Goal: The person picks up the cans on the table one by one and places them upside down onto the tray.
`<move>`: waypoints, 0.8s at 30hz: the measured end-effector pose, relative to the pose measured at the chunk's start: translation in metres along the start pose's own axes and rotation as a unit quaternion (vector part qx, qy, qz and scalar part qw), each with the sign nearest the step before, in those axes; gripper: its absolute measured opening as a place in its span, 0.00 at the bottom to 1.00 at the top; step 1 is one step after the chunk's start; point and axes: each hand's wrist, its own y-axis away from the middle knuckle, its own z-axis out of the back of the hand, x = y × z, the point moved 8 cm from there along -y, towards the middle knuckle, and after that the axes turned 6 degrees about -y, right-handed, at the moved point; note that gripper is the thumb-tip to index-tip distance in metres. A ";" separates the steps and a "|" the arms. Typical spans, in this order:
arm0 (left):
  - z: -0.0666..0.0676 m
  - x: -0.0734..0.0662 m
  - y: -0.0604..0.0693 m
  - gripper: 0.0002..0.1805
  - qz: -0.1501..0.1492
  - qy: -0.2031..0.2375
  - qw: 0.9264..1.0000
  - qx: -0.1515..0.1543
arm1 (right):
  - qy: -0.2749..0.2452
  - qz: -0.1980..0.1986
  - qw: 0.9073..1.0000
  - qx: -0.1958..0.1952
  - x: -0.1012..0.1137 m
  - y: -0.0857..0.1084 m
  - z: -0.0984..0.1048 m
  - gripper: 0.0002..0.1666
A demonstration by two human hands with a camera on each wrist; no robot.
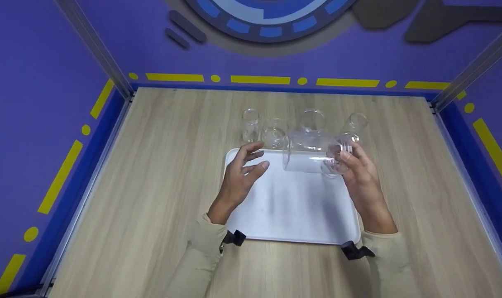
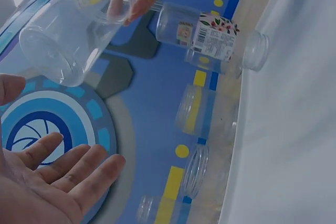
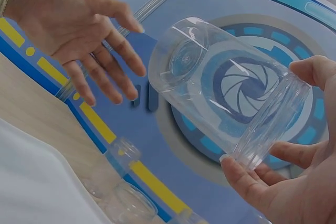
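Observation:
My right hand (image 1: 363, 184) grips a large clear jar (image 1: 304, 153) by its ridged neck, thumb on one side and fingers on the other. The jar lies sideways in the air above the white tray (image 1: 296, 211), its base towards my left hand (image 1: 239, 178). That hand is apart from the jar, palm turned inward and fingers spread. In the right wrist view, the jar (image 3: 220, 87) looks see-through, with nothing visible inside. A clear jar with a printed label (image 2: 216, 38) stands by the tray's far side in the left wrist view.
Behind the tray stand several clear containers, among them a narrow one (image 1: 250, 126) at the left, a short one (image 1: 275, 133) beside it and another (image 1: 357, 123) at the right. Blue panels with yellow marks (image 1: 260, 80) wall in the wooden table (image 1: 160, 165).

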 end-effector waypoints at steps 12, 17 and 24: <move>-0.026 -0.014 -0.006 0.49 -0.018 0.091 0.994 0.051 | 0.017 -0.018 1.000 -0.008 -0.008 0.005 -0.004 0.28; -0.030 -0.015 -0.006 0.46 -0.012 0.099 0.993 0.058 | 0.027 -0.021 0.999 -0.003 -0.010 0.006 -0.007 0.29; -0.030 -0.018 -0.004 0.49 -0.011 0.109 0.992 0.060 | 0.015 -0.018 1.000 0.005 -0.012 0.007 -0.007 0.26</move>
